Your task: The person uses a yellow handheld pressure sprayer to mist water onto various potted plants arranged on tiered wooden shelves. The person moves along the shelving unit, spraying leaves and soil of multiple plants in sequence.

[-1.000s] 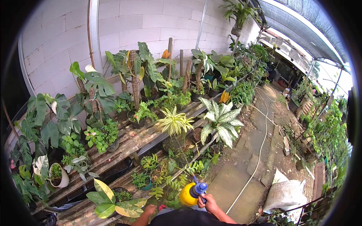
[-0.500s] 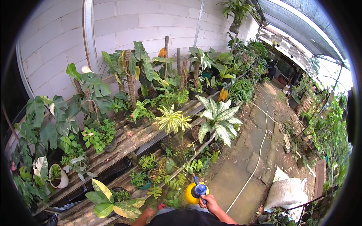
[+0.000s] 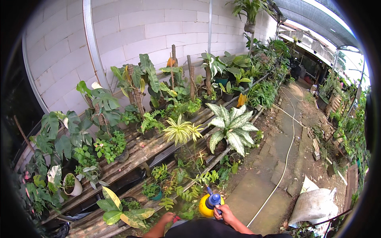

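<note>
At the lower middle, my right hand (image 3: pixel 224 213) is closed round the dark handle of a pump sprayer (image 3: pixel 206 207), which has a yellow tank and a blue top. Its nozzle points up toward the plants. My left hand (image 3: pixel 168 217) is low, to the left of the sprayer, with its fingers curled in. A small red thing (image 3: pixel 176 218) shows at those fingers, too little of it to name. Ahead of my hands, fern-like leaves (image 3: pixel 186 194) hang over the shelf edge. A plant with white-mottled leaves (image 3: pixel 232 125) and a yellow-striped spiky plant (image 3: pixel 177 130) stand farther off.
Wooden slatted shelves (image 3: pixel 137 148) carry several potted plants along a pale block wall (image 3: pixel 139 23). Down the paved path (image 3: pixel 254 194) on the right runs a long hose (image 3: pixel 274 186). A white sack (image 3: pixel 313 206) lies at the lower right; more greenery lines the far side.
The view has shifted slightly, so the shelves and path sit a little farther right. My left hand has come farther into view; my right hand keeps its grip on the sprayer.
</note>
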Tool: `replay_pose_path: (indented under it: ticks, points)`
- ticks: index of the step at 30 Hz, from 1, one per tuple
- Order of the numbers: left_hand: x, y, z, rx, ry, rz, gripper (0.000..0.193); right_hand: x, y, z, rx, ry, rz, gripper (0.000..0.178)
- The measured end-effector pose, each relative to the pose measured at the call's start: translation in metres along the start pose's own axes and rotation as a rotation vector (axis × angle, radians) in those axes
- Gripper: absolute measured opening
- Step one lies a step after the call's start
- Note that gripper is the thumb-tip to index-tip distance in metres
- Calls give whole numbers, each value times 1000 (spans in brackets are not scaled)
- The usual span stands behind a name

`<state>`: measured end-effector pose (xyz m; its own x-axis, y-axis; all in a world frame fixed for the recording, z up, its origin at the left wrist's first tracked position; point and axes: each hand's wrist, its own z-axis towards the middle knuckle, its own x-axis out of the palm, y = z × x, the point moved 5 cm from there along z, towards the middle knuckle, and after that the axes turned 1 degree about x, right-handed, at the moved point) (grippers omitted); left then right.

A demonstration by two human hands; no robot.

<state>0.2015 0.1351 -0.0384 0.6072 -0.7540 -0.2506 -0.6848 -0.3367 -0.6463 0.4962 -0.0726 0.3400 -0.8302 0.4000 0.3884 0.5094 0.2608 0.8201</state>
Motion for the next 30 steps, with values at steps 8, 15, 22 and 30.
replay_pose_path:
  ticks: [8, 15, 22, 30]
  points:
    - [42, -2, -34, -37, 86, 231, 41, -65, 4, 8, 55, 52, -76, 51]
    - [84, 22, -51, -121, -8, 56, 32, -113, 23, 23, 52, 162, -85, 51]
    - [146, 23, -51, -23, -11, 386, 35, -133, 52, 33, -8, 245, -98, 51]
    - [133, -12, -31, -58, -84, -173, 30, -154, 63, 53, -5, 192, -38, 50]
